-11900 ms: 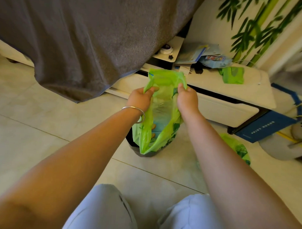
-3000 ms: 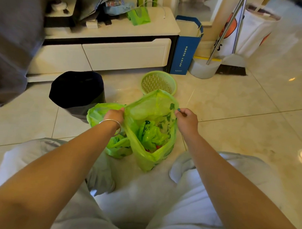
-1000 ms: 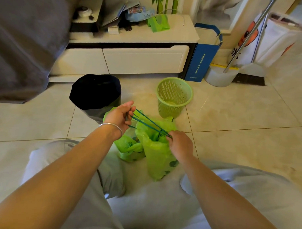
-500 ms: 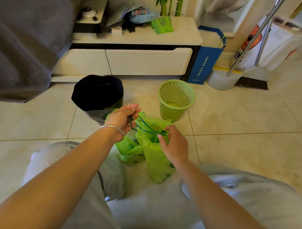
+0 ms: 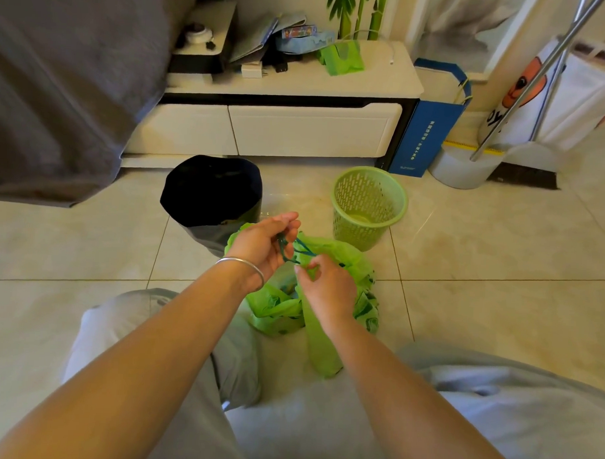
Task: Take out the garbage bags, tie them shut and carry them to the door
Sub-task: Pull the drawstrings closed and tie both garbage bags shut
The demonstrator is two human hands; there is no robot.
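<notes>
Two green garbage bags stand on the tiled floor between my knees. The nearer bag (image 5: 321,346) has its mouth gathered by a dark blue-green drawstring (image 5: 295,249). My left hand (image 5: 263,243), a silver bangle on its wrist, pinches loops of that drawstring above the bag. My right hand (image 5: 326,285) grips the bunched neck of the same bag and the string's other end, close beside the left hand. The second green bag (image 5: 274,310) lies just behind and left, partly hidden by my hands.
A black bin (image 5: 211,195) and a green mesh wastebasket (image 5: 368,206) stand on the floor beyond the bags. Behind them is a low white cabinet (image 5: 311,130), a blue paper bag (image 5: 431,124), a white bucket with a broom (image 5: 461,166), and grey bedding (image 5: 69,77) at left.
Since a second ago my hands have come together over the bag. The drawstring, stretched taut between them then, now hangs in short loops at the cinched neck.
</notes>
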